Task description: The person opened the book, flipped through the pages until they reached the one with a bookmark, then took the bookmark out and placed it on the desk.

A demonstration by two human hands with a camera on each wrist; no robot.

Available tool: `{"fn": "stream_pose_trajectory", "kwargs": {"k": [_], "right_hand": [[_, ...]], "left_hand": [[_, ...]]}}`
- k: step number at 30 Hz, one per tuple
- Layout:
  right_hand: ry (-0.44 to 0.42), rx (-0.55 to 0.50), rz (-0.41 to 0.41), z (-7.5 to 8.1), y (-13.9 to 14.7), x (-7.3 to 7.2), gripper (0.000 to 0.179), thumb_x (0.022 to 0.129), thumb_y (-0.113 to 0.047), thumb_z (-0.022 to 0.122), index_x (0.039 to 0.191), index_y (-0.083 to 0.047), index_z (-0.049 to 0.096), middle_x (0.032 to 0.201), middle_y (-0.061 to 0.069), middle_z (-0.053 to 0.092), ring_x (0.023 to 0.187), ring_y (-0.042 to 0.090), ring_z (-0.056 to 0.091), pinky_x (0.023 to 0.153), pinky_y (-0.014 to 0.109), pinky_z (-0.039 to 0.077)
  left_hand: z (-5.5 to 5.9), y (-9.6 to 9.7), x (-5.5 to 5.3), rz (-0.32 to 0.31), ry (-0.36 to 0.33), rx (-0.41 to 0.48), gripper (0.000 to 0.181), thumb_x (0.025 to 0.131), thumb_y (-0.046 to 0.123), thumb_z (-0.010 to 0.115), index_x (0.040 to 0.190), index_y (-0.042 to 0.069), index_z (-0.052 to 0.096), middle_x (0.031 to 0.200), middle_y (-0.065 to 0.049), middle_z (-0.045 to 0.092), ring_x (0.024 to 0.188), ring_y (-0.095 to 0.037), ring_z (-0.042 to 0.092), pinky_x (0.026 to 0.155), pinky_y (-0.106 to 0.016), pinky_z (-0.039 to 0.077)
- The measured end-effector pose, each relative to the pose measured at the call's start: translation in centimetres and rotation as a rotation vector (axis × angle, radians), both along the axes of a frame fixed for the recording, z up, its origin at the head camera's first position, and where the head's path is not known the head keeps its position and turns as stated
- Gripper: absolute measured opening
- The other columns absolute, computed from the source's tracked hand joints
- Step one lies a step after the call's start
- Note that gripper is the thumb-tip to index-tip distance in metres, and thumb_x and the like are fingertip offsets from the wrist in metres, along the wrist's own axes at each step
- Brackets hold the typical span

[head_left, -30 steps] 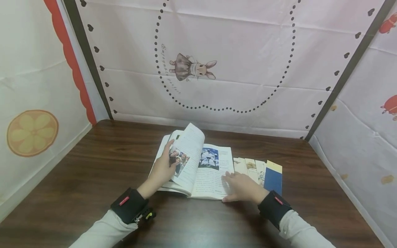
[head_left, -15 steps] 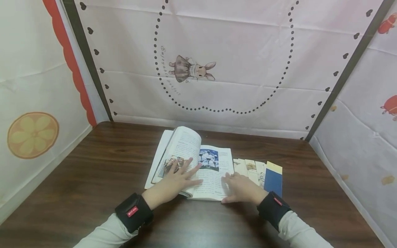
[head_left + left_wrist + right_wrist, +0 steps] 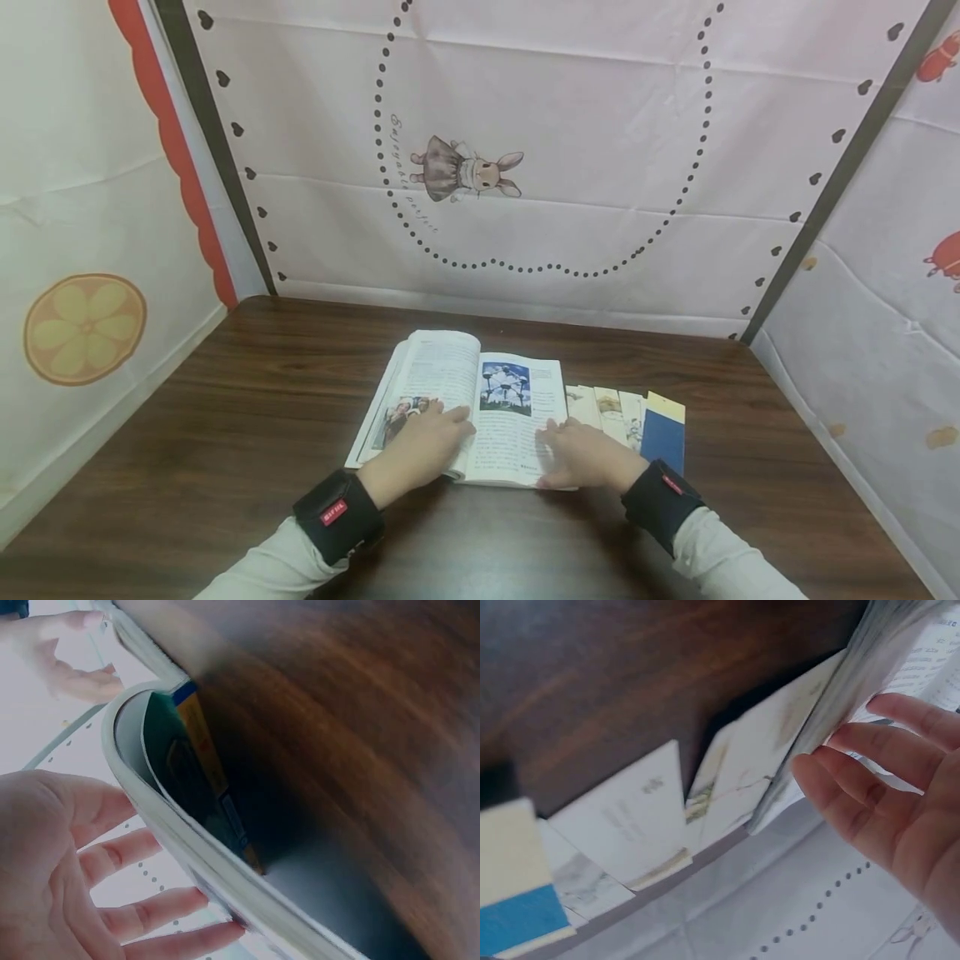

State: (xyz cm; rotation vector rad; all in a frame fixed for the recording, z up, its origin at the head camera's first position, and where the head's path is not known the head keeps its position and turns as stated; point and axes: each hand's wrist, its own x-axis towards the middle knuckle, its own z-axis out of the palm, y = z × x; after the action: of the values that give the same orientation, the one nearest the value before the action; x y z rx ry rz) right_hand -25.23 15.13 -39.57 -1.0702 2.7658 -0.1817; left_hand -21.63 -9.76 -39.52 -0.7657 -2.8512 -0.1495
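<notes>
An open book (image 3: pixel 504 454) lies on the table, with a blue photo on its right page and a photo of people low on its left page. My left hand (image 3: pixel 422 443) rests on the lower left page, which bulges up near the spine. Its fingers (image 3: pixel 142 915) look extended against the pages in the left wrist view. My right hand (image 3: pixel 588 454) rests on the right page's outer edge. In the right wrist view its fingers (image 3: pixel 885 746) lie nearly straight along that edge. Part of each page is hidden under the hands.
Several pale illustrated cards (image 3: pixel 609 408) stick out in a row to the right of the book. A blue card with a cream top (image 3: pixel 664 437) lies at the row's end. Dark wooden table (image 3: pixel 262 400) surrounds them, and printed cloth walls (image 3: pixel 585 167) stand behind and at both sides.
The raised left pages have come down to the left and lie flatter. My left hand has moved from behind the lifted page onto its face, pressing it down. My right hand stays put.
</notes>
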Motion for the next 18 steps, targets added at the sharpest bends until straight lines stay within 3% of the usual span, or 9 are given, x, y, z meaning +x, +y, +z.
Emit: {"fn": "stream_pose_trajectory", "kwargs": {"k": [3, 7, 11, 14, 18], "right_hand": [[0.035, 0.006, 0.077, 0.2, -0.3, 0.1, 0.040, 0.081, -0.030, 0.071, 0.113, -0.007, 0.063, 0.104, 0.010, 0.070, 0.083, 0.019, 0.064, 0.078, 0.033, 0.053], [0.086, 0.039, 0.149, 0.5, -0.5, 0.4, 0.022, 0.084, -0.021, 0.068, 0.103, -0.011, 0.066, 0.082, 0.001, 0.069, 0.060, 0.007, 0.050, 0.061, 0.021, 0.047], [0.223, 0.157, 0.234, 0.6, -0.5, 0.6, 0.009, 0.085, -0.012, 0.068, 0.094, -0.011, 0.068, 0.069, -0.002, 0.065, 0.053, 0.005, 0.047, 0.052, 0.016, 0.040], [0.344, 0.213, 0.281, 0.8, -0.4, 0.6, 0.012, 0.079, -0.008, 0.072, 0.089, -0.012, 0.068, 0.065, -0.004, 0.064, 0.052, 0.004, 0.048, 0.051, 0.016, 0.038], [0.453, 0.170, 0.292, 1.3, -0.4, 0.7, 0.016, 0.074, -0.006, 0.076, 0.084, -0.014, 0.066, 0.064, -0.006, 0.063, 0.054, 0.005, 0.049, 0.056, 0.018, 0.042]], "left_hand": [[-0.2, 0.3, -0.2, -0.004, 0.010, -0.036, 0.021, 0.092, 0.015, 0.056, 0.109, 0.011, 0.067, 0.122, -0.008, 0.062, 0.105, -0.039, 0.060, 0.078, -0.049, 0.054], [-0.1, 0.6, -0.2, -0.013, 0.020, -0.058, 0.021, 0.089, 0.012, 0.059, 0.108, 0.010, 0.067, 0.122, -0.010, 0.062, 0.107, -0.042, 0.059, 0.078, -0.052, 0.053], [-0.2, 0.9, -0.1, 0.000, -0.004, -0.055, 0.021, 0.089, 0.011, 0.059, 0.109, 0.009, 0.066, 0.125, -0.011, 0.061, 0.111, -0.045, 0.056, 0.081, -0.056, 0.051], [-0.4, 0.9, 0.0, 0.013, -0.025, -0.038, 0.021, 0.089, 0.012, 0.058, 0.108, 0.009, 0.067, 0.126, -0.012, 0.060, 0.113, -0.047, 0.055, 0.082, -0.058, 0.050], [-0.5, 1.1, 0.0, 0.021, -0.050, -0.017, 0.023, 0.090, 0.023, 0.056, 0.104, 0.009, 0.068, 0.127, -0.013, 0.059, 0.115, -0.049, 0.052, 0.084, -0.060, 0.048]]}}
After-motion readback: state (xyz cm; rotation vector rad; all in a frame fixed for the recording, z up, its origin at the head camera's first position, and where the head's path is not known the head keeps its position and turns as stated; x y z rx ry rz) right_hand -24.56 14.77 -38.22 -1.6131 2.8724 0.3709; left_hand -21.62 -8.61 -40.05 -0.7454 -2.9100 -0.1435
